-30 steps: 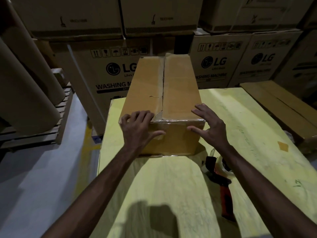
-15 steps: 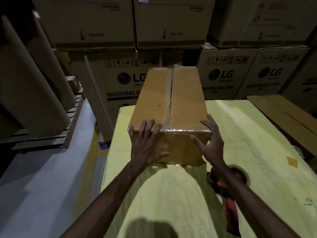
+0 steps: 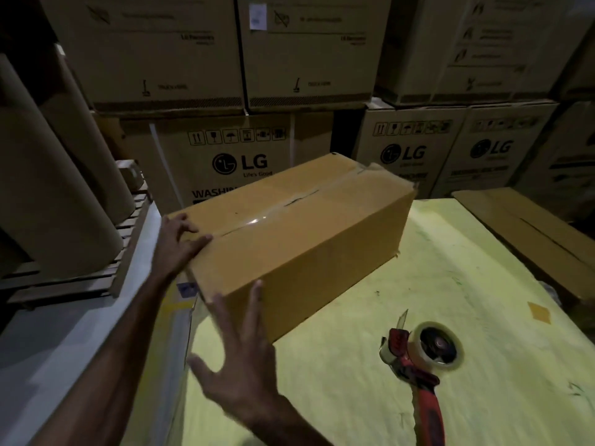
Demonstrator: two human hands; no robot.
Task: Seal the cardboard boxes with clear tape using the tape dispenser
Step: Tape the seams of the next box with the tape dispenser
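Flat, spread fingers both sides: left hand [image 3: 175, 239] presses the top of the cardboard box [image 3: 306, 249] at its near-left end, right hand [image 3: 240, 358] splays against its near corner, neither curled round anything. Box sits slantwise on the yellow table [image 3: 450, 284], glossy clear tape [image 3: 257, 220] along its top seam, far end crumpled. Red-handled tape dispenser [image 3: 418, 358] lies apart, to the right

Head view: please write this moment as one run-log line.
box: on table, tape on top seam | left hand: open, on box end | right hand: open, at box corner | tape dispenser: on table, unheld
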